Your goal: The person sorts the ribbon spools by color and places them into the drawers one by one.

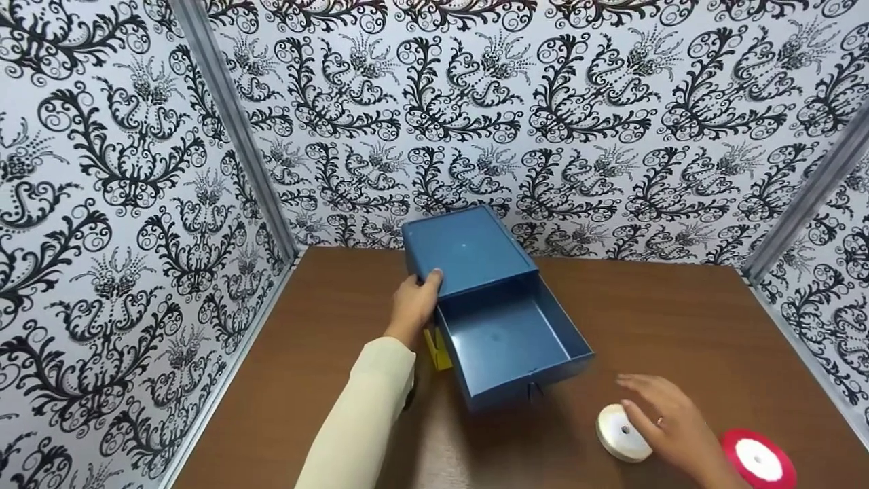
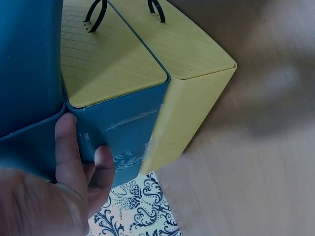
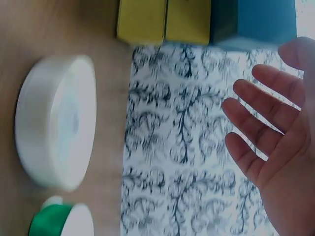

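Observation:
A blue drawer unit (image 1: 468,246) stands on the table with its top blue drawer (image 1: 565,371) pulled out; the drawer's visible inside holds nothing. My left hand (image 1: 414,302) holds the unit's left side, thumb over the top edge and fingers against the side wall. In the left wrist view, yellow drawer fronts (image 2: 110,69) with black loop handles show beneath the blue one. My right hand (image 1: 672,418) hovers with its fingers apart, holding nothing. Closest to it is a white ribbon spool (image 1: 614,438). A red ribbon spool (image 1: 782,462) lies further right, partly behind the forearm.
A green ribbon spool (image 3: 49,221) shows beside the white one in the right wrist view. The brown wooden table (image 1: 679,319) meets patterned walls (image 1: 475,102) at the back and both sides. One yellow drawer (image 1: 439,353) juts out beneath the blue drawer.

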The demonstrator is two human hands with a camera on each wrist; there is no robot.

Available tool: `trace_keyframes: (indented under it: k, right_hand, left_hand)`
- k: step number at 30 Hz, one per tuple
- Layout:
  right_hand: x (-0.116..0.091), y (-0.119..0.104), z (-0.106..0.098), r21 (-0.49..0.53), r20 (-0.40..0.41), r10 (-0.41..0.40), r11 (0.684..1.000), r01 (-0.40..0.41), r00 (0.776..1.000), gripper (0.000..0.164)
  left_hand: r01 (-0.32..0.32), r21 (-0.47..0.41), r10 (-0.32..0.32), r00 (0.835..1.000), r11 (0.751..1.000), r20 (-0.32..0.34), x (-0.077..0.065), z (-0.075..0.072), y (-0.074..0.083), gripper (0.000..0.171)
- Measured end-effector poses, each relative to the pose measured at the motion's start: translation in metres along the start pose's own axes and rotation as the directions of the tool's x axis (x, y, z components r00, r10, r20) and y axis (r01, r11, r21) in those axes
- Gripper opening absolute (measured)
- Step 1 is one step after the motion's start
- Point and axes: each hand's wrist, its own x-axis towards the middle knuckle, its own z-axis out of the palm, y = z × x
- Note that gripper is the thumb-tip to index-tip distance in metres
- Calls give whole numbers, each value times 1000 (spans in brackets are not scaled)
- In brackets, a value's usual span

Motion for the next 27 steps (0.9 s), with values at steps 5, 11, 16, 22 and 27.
trace_keyframes:
  k: [5,11,16,22,27]
  right_hand:
    - [-13,21,-15,-108,-4,-5,994,5,1000,28]
    - [-33,43,-29,-204,-26,20,979,-25,999,32]
    - [-55,55,-40,-255,-8,116,960,-114,993,35]
    - [-82,70,-59,-333,36,331,894,-301,943,38]
    - [-99,80,-71,-380,110,449,843,-380,887,42]
  left_hand:
    - [2,-12,-2,1000,1000,-14,2,0,2,64]
    - [-7,-28,6,1000,1000,-5,3,-2,4,64]
    - [3,-40,-3,1000,999,12,2,-1,0,64]
    - [-10,-12,10,1000,1000,6,1,3,-5,65]
    - [-16,-12,16,1000,1000,-10,3,3,-3,65]
